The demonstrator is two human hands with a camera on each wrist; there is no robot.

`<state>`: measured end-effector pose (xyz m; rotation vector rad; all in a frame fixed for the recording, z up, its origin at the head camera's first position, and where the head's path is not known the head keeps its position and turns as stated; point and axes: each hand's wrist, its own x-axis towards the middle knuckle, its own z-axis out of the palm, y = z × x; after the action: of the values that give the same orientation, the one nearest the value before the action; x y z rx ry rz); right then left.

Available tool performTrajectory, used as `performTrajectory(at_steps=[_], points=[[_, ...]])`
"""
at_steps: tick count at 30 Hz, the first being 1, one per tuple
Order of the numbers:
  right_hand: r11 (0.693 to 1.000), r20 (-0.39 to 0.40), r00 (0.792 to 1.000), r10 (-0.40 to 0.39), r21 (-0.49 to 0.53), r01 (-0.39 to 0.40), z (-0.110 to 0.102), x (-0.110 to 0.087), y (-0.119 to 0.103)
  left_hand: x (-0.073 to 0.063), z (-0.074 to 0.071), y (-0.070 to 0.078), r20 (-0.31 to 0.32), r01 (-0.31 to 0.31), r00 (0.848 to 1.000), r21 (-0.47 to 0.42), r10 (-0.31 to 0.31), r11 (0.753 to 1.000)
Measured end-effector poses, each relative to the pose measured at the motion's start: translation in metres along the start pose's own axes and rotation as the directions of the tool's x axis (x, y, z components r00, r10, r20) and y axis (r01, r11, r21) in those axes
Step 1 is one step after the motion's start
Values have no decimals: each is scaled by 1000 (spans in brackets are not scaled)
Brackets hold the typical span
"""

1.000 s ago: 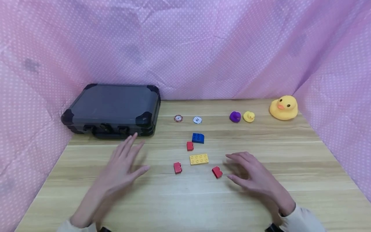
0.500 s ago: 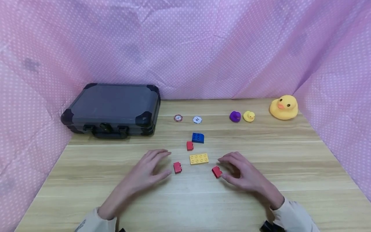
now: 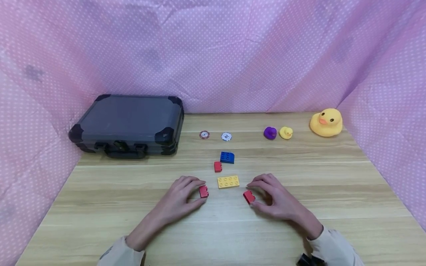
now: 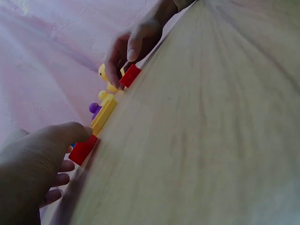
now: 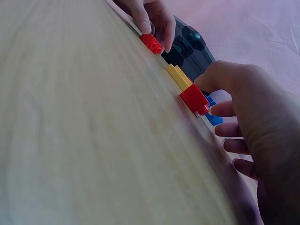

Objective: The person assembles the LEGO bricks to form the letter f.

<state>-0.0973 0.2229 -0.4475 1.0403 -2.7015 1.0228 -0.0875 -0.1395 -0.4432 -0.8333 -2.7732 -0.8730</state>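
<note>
In the head view, my left hand point(image 3: 181, 197) reaches around a small red toy brick point(image 3: 203, 191), thumb on its near side and index finger on its far side. My right hand point(image 3: 277, 197) curves about another red brick point(image 3: 249, 197), its thumb right at the near end and the index fingertip a little beyond the far end. Both red bricks lie on the table, also seen in the left wrist view as the left red brick point(image 4: 83, 150) and in the right wrist view as the right red brick point(image 5: 195, 99). Between the hands lies a yellow eight-stud brick point(image 3: 228, 182).
Farther back lie a third red brick point(image 3: 217, 167), a blue brick point(image 3: 227, 157) and two poker chips, one red point(image 3: 204, 135), one white point(image 3: 226, 136). A dark case point(image 3: 128, 120) stands back left. Purple point(image 3: 270, 133), small yellow point(image 3: 286, 132) and large yellow ducks point(image 3: 326, 122) sit back right.
My left hand has come down and rightward from beside the case to the left red brick. My right hand has shifted slightly left to the right red brick. The bricks have stayed in place.
</note>
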Motion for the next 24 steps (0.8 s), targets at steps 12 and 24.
performTrajectory(at_steps=[12, 24], points=[[1000, 3, 1000, -27, -7, 27, 2, 0, 2, 0, 5, -1, -4, 51, 999, -52, -52, 997], [1000, -5, 1000, -1, 6, 1, 0, 1, -2, 2, 4, 2, 7, 31, 1000, -45, -30, 998]])
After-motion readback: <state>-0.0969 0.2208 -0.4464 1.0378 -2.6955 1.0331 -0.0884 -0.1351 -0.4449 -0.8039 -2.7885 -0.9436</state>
